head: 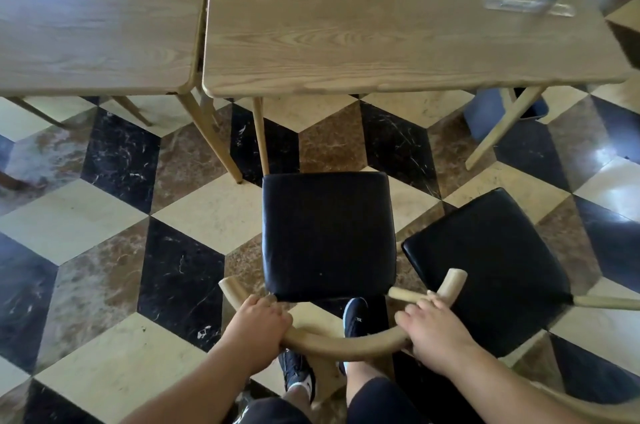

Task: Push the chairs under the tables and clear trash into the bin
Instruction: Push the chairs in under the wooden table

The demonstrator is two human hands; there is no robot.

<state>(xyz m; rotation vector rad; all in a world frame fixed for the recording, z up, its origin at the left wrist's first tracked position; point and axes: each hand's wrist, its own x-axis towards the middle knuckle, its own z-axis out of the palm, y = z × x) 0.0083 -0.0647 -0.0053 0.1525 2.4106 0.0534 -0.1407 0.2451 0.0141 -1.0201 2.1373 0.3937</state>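
Chair (pixel 328 236): black padded seat, curved pale wooden backrest; it stands on the floor just short of the right table, seat front near the table's edge but not under it.
Left hand (pixel 258 325): closed around the left part of the chair's curved back rail, fingers wrapped over the top.
Right hand (pixel 434 328): closed on the right part of the same rail, fingers over the wood, close to where the neighbouring chair's rail end sticks up.
Second chair (pixel 485 264): same make, just right of the first and turned at an angle, its seat corner close beside the first seat; also clear of the table.
Right table (pixel 381 25): light wood top, splayed legs, straight ahead of the chair.
Left table (pixel 97 15): matching, set edge to edge with the right one.
Stand (pixel 530 6): clear plastic base with an upright card, blurred, on the right table's far right.
Bin (pixel 491 112): bluish, partly hidden under the right table's far corner.
Shoes (pixel 355 316): dark, behind the chair.
Floor (pixel 104 215): black, cream and brown cube-pattern tiles.
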